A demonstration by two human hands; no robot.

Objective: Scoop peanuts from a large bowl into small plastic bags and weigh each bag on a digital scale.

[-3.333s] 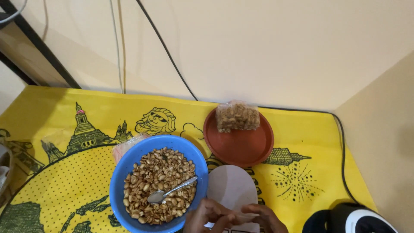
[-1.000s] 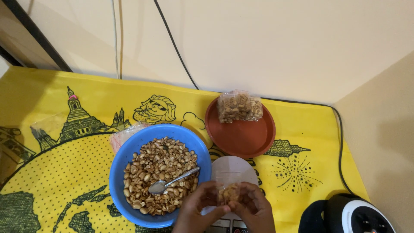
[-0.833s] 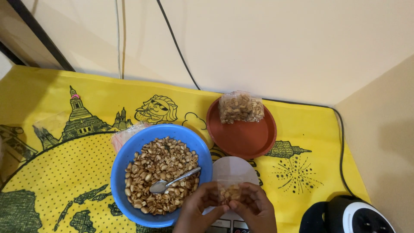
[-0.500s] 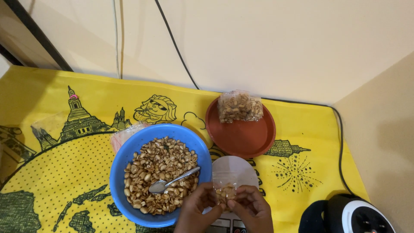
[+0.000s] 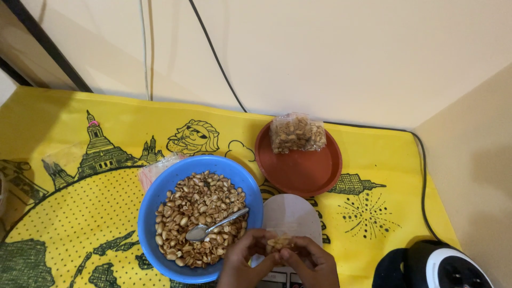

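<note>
At the bottom centre my left hand (image 5: 244, 262) and my right hand (image 5: 313, 263) together pinch a small clear bag of peanuts (image 5: 279, 244) over a round white scale platform (image 5: 292, 216). Just left of them is a blue bowl (image 5: 151, 202) full of peanuts (image 5: 200, 205) with a metal spoon (image 5: 213, 228) lying in it. Behind, a reddish-brown plate (image 5: 301, 170) carries a filled, sealed peanut bag (image 5: 296, 133) at its far edge.
A yellow printed cloth (image 5: 85, 181) covers the table. A stack of empty clear bags (image 5: 154, 169) lies behind the bowl. A black and white appliance (image 5: 442, 266) sits at the bottom right, its black cable (image 5: 424, 176) running along the wall.
The small bag between my hands has been gathered smaller and my fingers have closed in on it. The bowl, spoon and plate have not moved.
</note>
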